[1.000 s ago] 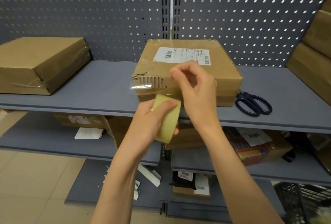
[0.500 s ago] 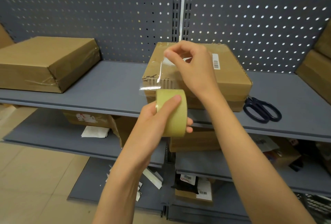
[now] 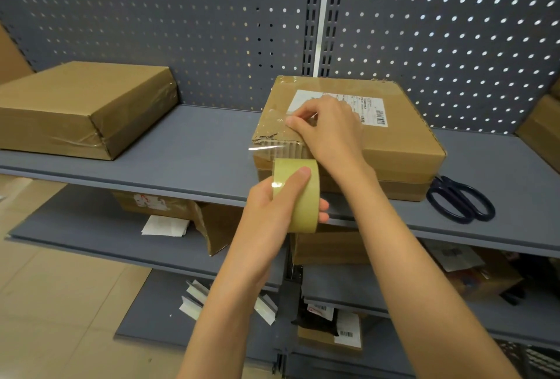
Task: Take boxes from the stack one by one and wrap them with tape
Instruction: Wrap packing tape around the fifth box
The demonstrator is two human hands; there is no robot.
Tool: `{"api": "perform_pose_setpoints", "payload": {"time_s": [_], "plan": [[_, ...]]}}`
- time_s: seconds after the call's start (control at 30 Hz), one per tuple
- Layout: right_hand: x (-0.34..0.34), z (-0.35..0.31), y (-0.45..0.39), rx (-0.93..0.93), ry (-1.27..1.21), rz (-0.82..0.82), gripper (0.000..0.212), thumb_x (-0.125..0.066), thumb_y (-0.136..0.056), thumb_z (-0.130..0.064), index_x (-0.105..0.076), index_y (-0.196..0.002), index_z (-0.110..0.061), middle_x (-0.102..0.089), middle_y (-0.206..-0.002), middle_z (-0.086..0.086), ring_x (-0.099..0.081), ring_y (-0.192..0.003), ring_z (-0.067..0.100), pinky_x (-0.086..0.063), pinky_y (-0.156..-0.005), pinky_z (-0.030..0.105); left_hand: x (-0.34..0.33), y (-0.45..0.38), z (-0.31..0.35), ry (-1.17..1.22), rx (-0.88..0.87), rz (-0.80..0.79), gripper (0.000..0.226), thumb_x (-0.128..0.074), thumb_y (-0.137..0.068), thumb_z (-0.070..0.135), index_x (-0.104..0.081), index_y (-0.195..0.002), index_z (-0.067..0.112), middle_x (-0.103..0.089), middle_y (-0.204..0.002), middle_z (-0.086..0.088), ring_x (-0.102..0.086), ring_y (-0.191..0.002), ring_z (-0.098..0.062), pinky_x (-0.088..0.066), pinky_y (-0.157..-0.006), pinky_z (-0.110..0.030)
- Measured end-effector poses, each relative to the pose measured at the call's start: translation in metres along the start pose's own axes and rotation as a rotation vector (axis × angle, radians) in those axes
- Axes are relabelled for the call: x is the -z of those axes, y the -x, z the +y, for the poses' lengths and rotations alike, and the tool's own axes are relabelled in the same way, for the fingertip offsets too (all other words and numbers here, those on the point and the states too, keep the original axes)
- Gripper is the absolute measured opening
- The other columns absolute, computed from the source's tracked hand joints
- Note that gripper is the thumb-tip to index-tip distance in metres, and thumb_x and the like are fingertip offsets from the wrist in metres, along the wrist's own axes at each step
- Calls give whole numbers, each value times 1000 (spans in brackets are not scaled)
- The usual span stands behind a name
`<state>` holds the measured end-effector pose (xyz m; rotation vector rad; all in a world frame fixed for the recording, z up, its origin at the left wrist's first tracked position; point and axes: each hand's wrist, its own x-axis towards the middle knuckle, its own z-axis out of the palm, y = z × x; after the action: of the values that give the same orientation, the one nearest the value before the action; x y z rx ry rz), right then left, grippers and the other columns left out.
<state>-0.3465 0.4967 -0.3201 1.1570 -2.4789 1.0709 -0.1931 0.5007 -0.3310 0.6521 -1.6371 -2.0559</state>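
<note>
A flat cardboard box (image 3: 403, 148) with a white shipping label lies on the grey shelf (image 3: 194, 148), its front left corner torn. My left hand (image 3: 272, 206) grips a roll of clear tape (image 3: 298, 193) just in front of that corner. A strip of tape (image 3: 274, 139) runs from the roll up onto the box top. My right hand (image 3: 328, 130) rests on the box top and pinches the strip's end against the cardboard near the torn corner.
A taped box (image 3: 81, 105) sits at the shelf's left. Black scissors (image 3: 462, 199) lie right of the labelled box. More boxes (image 3: 542, 127) are stacked at the far right. Lower shelves hold boxes and paper scraps. A perforated panel backs the shelf.
My right hand carried the tape end from in front of the box up and down onto its top. The strip grew longer. The roll stayed near the front corner.
</note>
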Motion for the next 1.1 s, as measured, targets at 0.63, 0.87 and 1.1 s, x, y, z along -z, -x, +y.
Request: {"api": "perform_pose_setpoints", "payload": {"time_s": [0.63,0.87,1.1], "plan": [[8,12,19,311,-85,-201,44,-38,-97,-36,-66,-82,-7,-65,-83,4,-59,-79,21,-48,-74,45,0,-7,-12,21,-108,90,12,-53,-95,21,-62,-99,13,-68,-64,-7,-65,-54,-18,-57,-56,-27],[15,13,17,314,-41,-347,36,-38,-102,-32,-64,-123,-20,-56,-134,-8,-49,-123,15,-42,-98,44,-6,-1,-24,-2,-222,157,12,-50,-95,10,-60,-100,7,-65,-67,-12,-66,-56,-19,-53,-54,-24],[18,15,17,332,-32,-374,32,-46,-100,-26,-65,-109,-3,-66,-115,9,-56,-110,25,-44,-93,48,-10,-3,-25,-55,-234,229,15,-50,-97,18,-62,-91,9,-65,-56,-7,-63,-49,-17,-52,-52,-23]]}}
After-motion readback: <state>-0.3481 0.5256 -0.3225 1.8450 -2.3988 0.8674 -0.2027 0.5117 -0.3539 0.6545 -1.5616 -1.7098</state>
